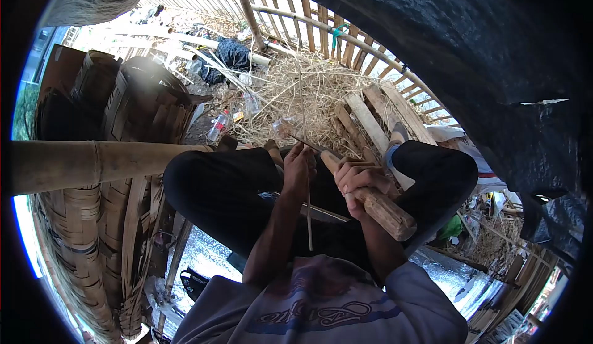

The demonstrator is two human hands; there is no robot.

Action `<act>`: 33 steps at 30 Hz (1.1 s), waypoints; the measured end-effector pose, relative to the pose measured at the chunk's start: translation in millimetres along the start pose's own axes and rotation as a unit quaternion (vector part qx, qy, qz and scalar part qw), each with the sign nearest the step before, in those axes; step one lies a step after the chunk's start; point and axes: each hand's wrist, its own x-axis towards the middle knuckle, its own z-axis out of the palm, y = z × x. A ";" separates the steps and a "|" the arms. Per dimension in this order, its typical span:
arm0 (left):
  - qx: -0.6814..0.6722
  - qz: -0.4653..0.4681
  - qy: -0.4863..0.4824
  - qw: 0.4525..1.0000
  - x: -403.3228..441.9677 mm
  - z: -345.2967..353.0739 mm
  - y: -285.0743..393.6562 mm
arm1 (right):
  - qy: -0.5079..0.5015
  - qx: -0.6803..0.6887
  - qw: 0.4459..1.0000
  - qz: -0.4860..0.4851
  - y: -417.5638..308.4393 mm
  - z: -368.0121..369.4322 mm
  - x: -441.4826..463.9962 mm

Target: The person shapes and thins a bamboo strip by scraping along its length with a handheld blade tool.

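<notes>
My right hand is wrapped round the thick wooden handle of a knife. The knife's narrow dark blade points forward and left, passing close by my left hand. My left fingers are pinched on a thin bamboo strip, which runs lengthwise from my lap out over the straw. Blade and strip lie close together at my left fingertips; whether they touch I cannot tell. Both hands are between my bent knees, and another flat strip lies across my lap behind them.
A thick bamboo pole crosses at left above woven bamboo baskets. Shavings, wooden planks and a plastic bottle cover the ground ahead. A slatted bamboo fence and dark tarpaulin close off the right.
</notes>
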 end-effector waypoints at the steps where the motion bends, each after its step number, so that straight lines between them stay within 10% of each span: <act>1: 0.000 0.000 0.001 1.000 0.4 -0.1 -0.7 | -0.008 -0.006 1.000 -0.014 5.1 0.3 -1.4; 33: 0.029 -0.015 0.012 0.999 0.8 -15.3 -15.2 | -0.152 -0.129 0.980 -0.022 26.5 -9.0 -3.8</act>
